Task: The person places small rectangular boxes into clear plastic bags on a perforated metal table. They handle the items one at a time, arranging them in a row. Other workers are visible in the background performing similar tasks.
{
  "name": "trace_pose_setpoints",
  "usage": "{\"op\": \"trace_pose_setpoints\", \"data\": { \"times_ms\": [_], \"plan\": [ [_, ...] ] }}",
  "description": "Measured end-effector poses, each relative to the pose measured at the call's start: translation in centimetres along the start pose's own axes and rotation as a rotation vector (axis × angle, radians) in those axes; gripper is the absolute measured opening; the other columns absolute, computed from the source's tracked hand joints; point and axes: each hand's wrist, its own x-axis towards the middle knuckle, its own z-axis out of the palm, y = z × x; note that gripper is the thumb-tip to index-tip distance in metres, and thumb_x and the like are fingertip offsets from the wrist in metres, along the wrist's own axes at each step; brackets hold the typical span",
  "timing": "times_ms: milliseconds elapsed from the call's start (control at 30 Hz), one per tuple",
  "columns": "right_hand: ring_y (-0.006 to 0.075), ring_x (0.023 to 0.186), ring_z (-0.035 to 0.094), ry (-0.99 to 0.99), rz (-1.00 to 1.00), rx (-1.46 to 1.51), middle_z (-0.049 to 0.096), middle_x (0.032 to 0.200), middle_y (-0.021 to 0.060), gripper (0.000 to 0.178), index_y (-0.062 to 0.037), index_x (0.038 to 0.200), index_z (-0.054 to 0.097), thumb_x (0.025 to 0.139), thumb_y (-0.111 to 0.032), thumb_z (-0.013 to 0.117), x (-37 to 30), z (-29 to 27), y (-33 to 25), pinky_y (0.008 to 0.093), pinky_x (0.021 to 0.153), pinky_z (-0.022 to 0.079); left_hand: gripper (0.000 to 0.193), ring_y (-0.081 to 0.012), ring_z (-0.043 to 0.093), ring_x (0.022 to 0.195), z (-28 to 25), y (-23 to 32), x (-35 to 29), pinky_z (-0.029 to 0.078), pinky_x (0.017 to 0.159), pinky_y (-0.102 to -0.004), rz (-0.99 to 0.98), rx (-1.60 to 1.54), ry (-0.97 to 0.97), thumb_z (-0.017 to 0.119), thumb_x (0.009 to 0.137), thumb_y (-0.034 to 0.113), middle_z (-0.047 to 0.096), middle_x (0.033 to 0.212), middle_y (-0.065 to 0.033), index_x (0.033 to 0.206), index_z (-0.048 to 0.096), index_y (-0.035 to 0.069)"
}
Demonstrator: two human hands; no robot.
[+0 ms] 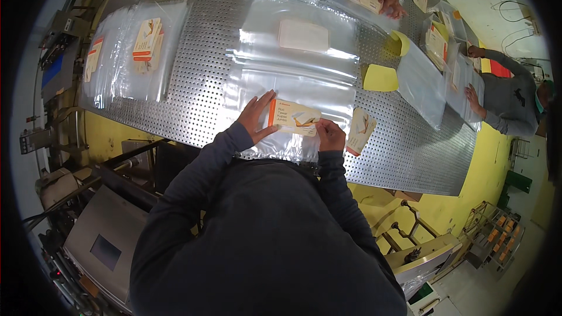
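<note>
Left hand (256, 116): fingers spread flat, pressing the left end of a flat cream carton with an orange edge (294, 117)
Right hand (330, 135): fingers curled, pinching the carton's right end
Carton: lies near the person, on a clear plastic bag (293, 79) spread over the perforated metal table (193, 90)
Just right: another flat carton (359, 130) on the bare table
Farther: white pad (303, 35) under plastic; yellow sheets (380, 78) to the right
Far left: bagged cartons (147, 40)
Far and right edge: other people's hands (391, 1) on bags
</note>
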Motion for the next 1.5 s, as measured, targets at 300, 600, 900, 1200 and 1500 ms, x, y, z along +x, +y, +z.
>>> {"op": "trace_pose_setpoints", "data": {
  "times_ms": [300, 600, 900, 1200, 1500],
  "plan": [
    [0.0087, 0.063, 0.055, 0.048, -0.015, -0.183, 0.062, 0.071, 0.0039, 0.012, 0.0011, 0.086, 0.063, 0.079, -0.009, 0.063, 0.0, 0.6, -1.5, 0.0234, 0.059, 0.045, 0.062, -0.0306, 0.023, 0.133, 0.2, 1.2, -0.1, 0.018, 0.108, -0.0448, 0.053, 0.255, -0.005, 0.056, 0.084, 0.026, 0.025, 0.142, -0.0175, 0.138, 0.029, 0.008],
    [0.0273, 0.075, 0.063, -0.115, 0.161, -0.628, 0.064, 0.081, 0.0147, 0.018, -0.0029, 0.088, 0.058, 0.077, -0.014, 0.064, 3.8, -3.4, -5.6, 0.0342, 0.068, 0.049, 0.057, -0.0319, 0.02, 0.133, 0.2, 2.1, -0.3, 0.02, 0.106, -0.047, 0.088, 0.428, -0.014, 0.053, 0.084, 0.023, 0.024, 0.143, -0.0161, 0.134, 0.033, 0.003],
    [0.0318, 0.128, 0.029, -0.329, -0.704, -1.046, 0.032, 0.139, 0.0153, 0.06, -0.0129, 0.131, 0.041, 0.074, -0.015, 0.058, 1.6, -0.6, -5.3, 0.0492, 0.1, 0.026, 0.057, -0.0285, 0.015, 0.136, 0.2, 2.1, -0.4, 0.013, 0.109, -0.0456, 0.077, 0.498, -0.071, 0.046, 0.087, 0.022, 0.021, 0.146, -0.0096, 0.137, 0.027, 0.003],
    [0.0264, 0.077, 0.056, -0.566, -0.656, -0.491, 0.057, 0.076, 0.0043, 0.023, -0.0096, 0.075, 0.06, 0.058, -0.013, 0.076, 3.6, -5.4, -5.0, 0.0354, 0.07, 0.045, 0.063, -0.0286, 0.009, 0.137, 0.8, -0.4, -0.1, 0.011, 0.109, -0.0465, 0.067, 0.441, -0.174, 0.052, 0.083, 0.016, 0.015, 0.148, -0.0081, 0.139, 0.025, 0.01],
    [0.0125, 0.07, 0.053, -0.512, -0.087, -0.164, 0.06, 0.069, 0.0036, 0.026, -0.0029, 0.076, 0.062, 0.089, -0.022, 0.051, 5.4, -5.9, -3.4, 0.0273, 0.065, 0.042, 0.067, -0.0245, 0.041, 0.121, -6.2, -1.0, 0.2, 0.032, 0.101, -0.0348, -0.027, -0.822, -0.345, 0.071, 0.071, 0.007, 0.049, 0.125, -0.0119, 0.13, 0.042, 0.007]
  ]
}}
